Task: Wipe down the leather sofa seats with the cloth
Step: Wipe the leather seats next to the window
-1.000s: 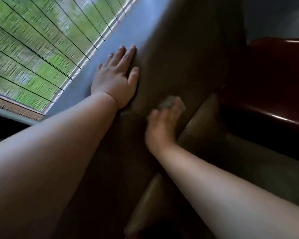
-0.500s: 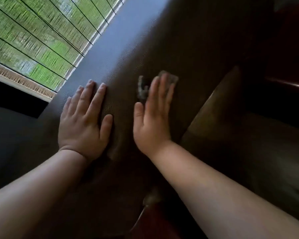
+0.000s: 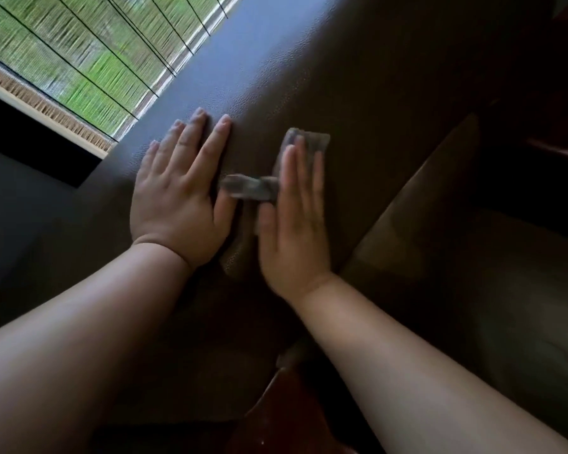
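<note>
1. Flat and unclenched, the right hand (image 3: 294, 224) presses the cloth (image 3: 259, 186) against the sofa (image 3: 358, 93) with straight fingers laid close together; nothing is pinched or curled round.
2. Beside it, the left hand (image 3: 177, 198) also lies palm down on the leather, fingers straight and a little spread, holding nothing. Its thumb touches or nearly touches the cloth's left end.
3. Both bare forearms reach in from the bottom edge, roughly side by side.
4. Grey and thin, the cloth is rumpled; one strip sticks out leftward between the two hands, and a flatter corner shows past the right fingertips.
5. Dark brown, pebble-grained leather covers the sofa, catching a dull sheen along its rounded top.
6. A lighter brown cushion (image 3: 423, 198) sits to the right.
7. Farthest off, upper left, hangs a slatted reed blind (image 3: 79, 50), green showing through it.
</note>
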